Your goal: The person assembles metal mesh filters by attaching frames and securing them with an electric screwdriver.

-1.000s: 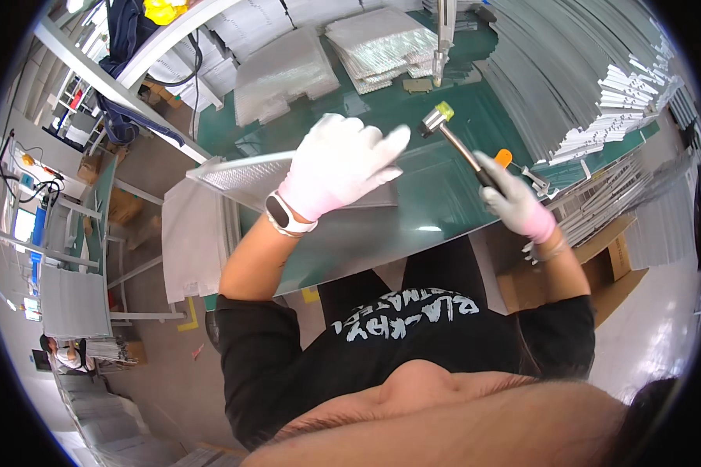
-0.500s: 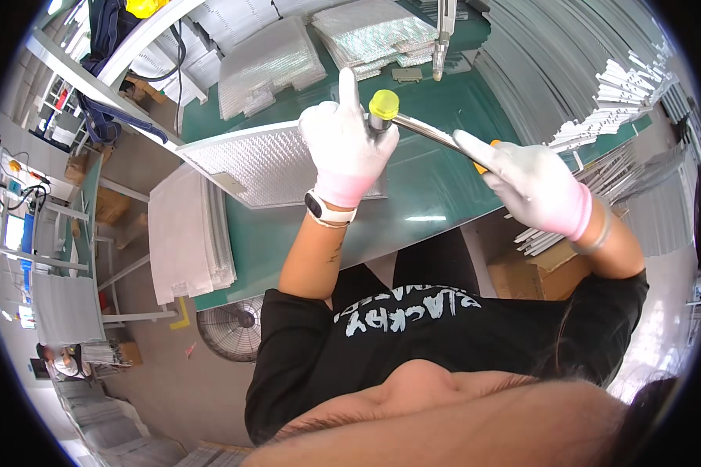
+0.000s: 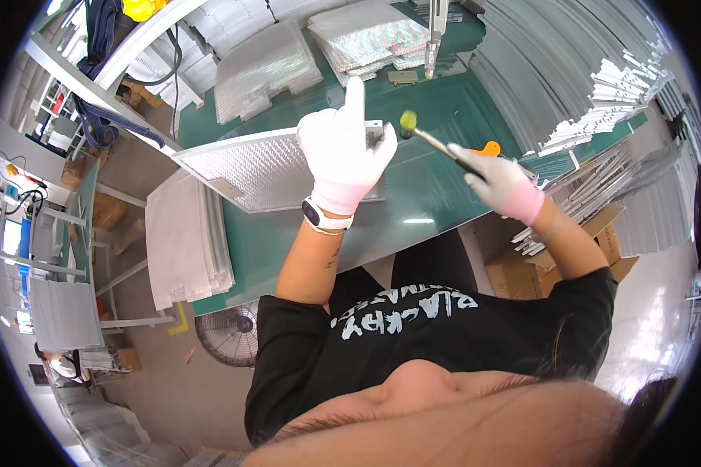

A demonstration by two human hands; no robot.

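A white-gloved left hand, my left hand (image 3: 343,152), grips the right end of a framed mesh panel (image 3: 249,171), its index finger pointing up and its thumb out to the right. The silver-grey panel stands tilted on edge on the green table. My right hand (image 3: 502,183), also gloved, is closed round the dark handle of a mallet (image 3: 410,124) with a yellow-green face. The blurred mallet head hangs just right of my left thumb, apart from the frame. An orange object (image 3: 487,149) shows just beyond my right hand, partly hidden.
Stacks of mesh sheets (image 3: 265,66) lie at the back of the green table (image 3: 444,198). Another stack of pale panels (image 3: 185,241) sits at the left edge. Long metal strips (image 3: 600,105) fill the right side. A floor fan (image 3: 230,331) and cardboard boxes (image 3: 514,276) stand below.
My right hand has drawn the mallet away to the right from the panel's end, and its head is now lower and blurred. My left hand stays at the panel.
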